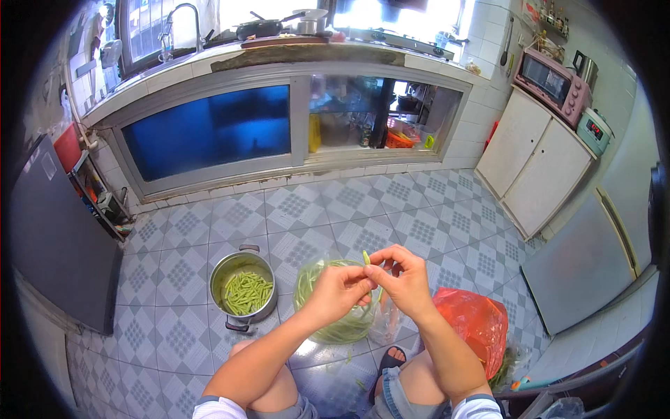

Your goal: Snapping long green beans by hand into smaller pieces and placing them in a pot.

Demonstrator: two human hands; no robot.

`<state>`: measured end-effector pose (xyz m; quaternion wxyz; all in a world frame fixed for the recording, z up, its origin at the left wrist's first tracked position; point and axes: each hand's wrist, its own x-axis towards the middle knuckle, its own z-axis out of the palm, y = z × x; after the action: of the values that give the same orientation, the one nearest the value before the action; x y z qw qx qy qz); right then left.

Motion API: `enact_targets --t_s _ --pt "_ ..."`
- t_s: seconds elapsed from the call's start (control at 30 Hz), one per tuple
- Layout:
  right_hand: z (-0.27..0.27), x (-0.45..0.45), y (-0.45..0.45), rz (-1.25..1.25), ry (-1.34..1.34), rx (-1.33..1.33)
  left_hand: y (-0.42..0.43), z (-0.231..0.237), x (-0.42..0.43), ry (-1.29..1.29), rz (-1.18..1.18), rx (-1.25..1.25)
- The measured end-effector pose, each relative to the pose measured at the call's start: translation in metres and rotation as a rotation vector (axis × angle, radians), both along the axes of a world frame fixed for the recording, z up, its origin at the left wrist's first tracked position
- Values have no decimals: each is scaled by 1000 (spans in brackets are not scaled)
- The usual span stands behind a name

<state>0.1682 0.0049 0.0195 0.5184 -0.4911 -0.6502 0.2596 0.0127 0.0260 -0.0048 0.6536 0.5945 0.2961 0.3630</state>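
Observation:
In front of me, my left hand (340,293) and my right hand (403,277) meet fingertip to fingertip. Both pinch a green bean (366,257), whose tip sticks up above my fingers; most of it is hidden. Right below my hands, on the tiled floor, stands a clear plastic bag (335,335) full of long green beans, partly covered by my left hand and forearm. To the left of it is a two-handled metal pot (213,285) with short bean pieces (247,293) inside.
A red plastic bag (468,319) lies by my right forearm, near a clear plastic bag (384,319). Bean scraps (360,385) lie between my feet. A refrigerator (581,262) stands right, a dark grey panel (63,241) left. The counter (199,68) runs along the far wall.

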Motion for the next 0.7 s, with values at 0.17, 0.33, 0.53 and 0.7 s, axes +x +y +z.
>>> enact_targets --t_s 0.17,0.33,0.53,0.7 --pt "2 0 -3 2 -49 -89 0 3 -1 237 100 244" --pt "-1 9 1 81 -333 193 7 7 -12 157 129 72" --pt "-1 8 4 90 -706 452 15 14 -22 210 36 -30" --pt "-7 3 3 60 -754 489 16 13 -26 245 36 -34"
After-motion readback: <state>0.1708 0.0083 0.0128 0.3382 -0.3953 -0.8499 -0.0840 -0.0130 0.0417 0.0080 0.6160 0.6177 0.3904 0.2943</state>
